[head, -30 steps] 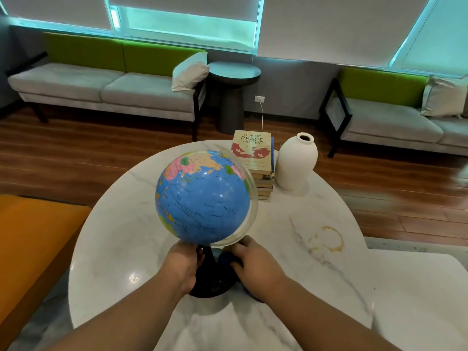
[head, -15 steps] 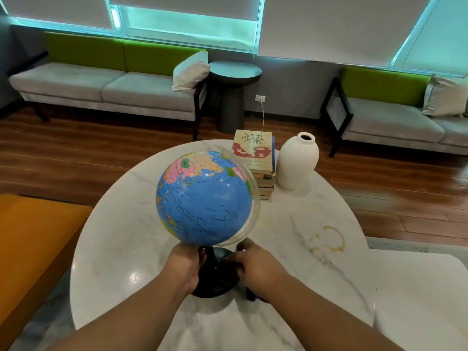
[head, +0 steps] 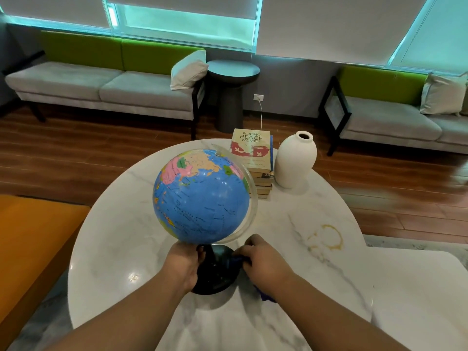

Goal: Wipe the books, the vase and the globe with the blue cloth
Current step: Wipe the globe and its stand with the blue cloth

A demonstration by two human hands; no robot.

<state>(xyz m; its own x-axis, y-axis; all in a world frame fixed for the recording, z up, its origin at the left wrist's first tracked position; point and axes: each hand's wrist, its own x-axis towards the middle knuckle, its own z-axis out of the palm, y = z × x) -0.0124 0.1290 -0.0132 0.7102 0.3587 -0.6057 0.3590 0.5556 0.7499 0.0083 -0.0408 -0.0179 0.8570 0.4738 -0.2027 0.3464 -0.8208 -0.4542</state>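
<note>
Globe point(head: 202, 198) on table point(head: 316, 274): our left hand point(head: 183, 266) grips it under the sphere for steadiness, while our right hand point(head: 264, 260), curled round the blue cloth point(head: 266, 296), works its black base point(head: 217, 274).

A round white marble desk point(head: 126, 236) carries the globe point(head: 202, 196) on its black base point(head: 217, 274) near the front. At the far side the books point(head: 252, 153) are stacked just beside the upright white vase point(head: 295, 160). A brown ring stain point(head: 326, 236) marks the right part, and a bit of blue cloth point(head: 266, 296) shows right of the base.
</note>
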